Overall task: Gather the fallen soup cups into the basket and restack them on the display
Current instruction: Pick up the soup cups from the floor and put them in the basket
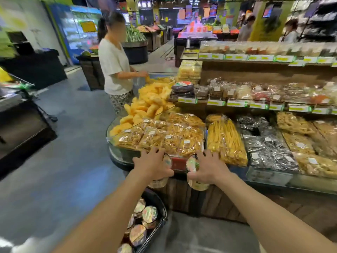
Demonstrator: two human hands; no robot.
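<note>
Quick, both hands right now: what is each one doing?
Left hand: closed on a round foil-lidded soup cup, held at the display's front edge.
Right hand: closed on another round foil-lidded cup, same spot.

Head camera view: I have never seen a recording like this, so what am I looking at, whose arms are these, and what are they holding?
One wide camera sits on a person's head, looking forward and down, so the two bare arms are theirs. There is no machine. The left hand and right hand each grip a soup cup, left cup and right cup, at the front edge of a shop display piled with bagged snacks. Below, a dark basket on the floor holds more cups. Another shopper stands nearby.
</note>
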